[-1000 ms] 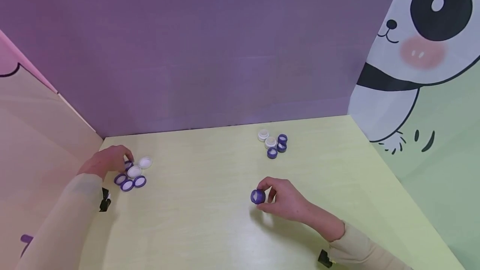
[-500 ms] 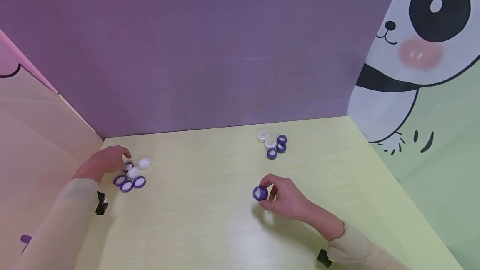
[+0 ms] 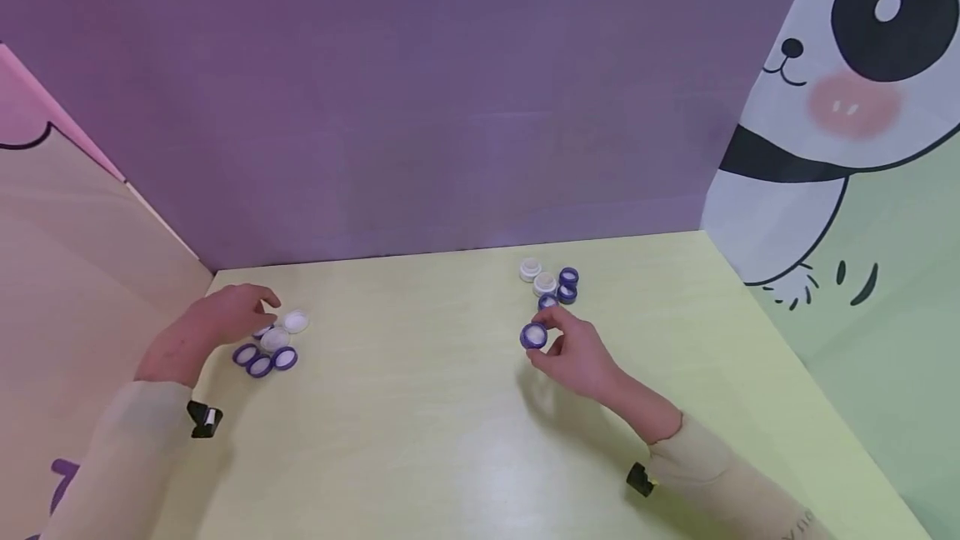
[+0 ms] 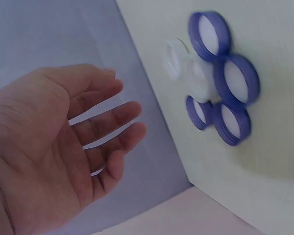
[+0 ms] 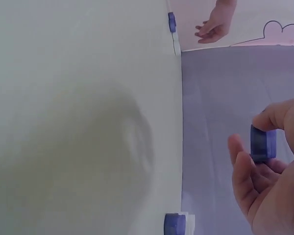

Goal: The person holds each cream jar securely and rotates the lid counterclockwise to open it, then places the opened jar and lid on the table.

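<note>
Between thumb and fingertips my right hand pinches a small round purple jar, held above the table with its pale round face toward the head camera. The right wrist view shows this jar from the side. My left hand hovers over the lids at the table's left, fingers loosely bent and holding nothing. Beneath it lie several purple lids and two white lids, insides up; the hand partly hides one purple lid. Those purple lids show clear of the fingers in the left wrist view.
Beyond my right hand stands a cluster of two white jars and several purple jars, one overlapped by the hand. A purple wall closes off the back of the pale table; printed panels flank both sides.
My right hand has carried the purple jar away from me, close to the jar cluster, and its face has turned toward the head camera. My left hand has lifted off the lids, empty.
</note>
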`<state>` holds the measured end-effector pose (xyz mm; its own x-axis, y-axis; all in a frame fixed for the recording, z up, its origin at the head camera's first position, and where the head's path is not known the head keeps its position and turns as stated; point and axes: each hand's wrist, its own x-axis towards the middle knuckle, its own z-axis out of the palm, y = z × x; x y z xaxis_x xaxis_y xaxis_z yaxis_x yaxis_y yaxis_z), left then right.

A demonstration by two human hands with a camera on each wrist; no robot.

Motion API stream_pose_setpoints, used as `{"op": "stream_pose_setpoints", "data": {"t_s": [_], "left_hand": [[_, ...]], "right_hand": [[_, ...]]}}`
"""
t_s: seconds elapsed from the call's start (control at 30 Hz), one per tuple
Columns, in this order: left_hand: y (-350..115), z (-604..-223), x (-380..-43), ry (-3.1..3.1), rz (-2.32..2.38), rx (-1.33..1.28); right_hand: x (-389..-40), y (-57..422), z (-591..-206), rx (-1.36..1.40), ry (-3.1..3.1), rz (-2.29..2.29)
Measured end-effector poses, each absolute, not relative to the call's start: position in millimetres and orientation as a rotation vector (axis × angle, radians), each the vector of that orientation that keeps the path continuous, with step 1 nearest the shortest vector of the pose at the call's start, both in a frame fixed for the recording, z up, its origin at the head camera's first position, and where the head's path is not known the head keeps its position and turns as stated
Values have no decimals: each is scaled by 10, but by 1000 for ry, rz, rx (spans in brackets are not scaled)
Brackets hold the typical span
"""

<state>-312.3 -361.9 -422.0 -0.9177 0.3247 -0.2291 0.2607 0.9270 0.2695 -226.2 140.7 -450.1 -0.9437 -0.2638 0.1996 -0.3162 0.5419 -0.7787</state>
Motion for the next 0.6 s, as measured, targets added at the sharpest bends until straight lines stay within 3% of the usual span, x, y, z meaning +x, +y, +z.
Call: {"op": "stream_pose_setpoints", "data": {"t_s": [0.6], "left_hand": [[-2992,-4061,-2737,2836,628,608]], "right_hand": [[-2905,1371,-4374,415,-2881,837]]}}
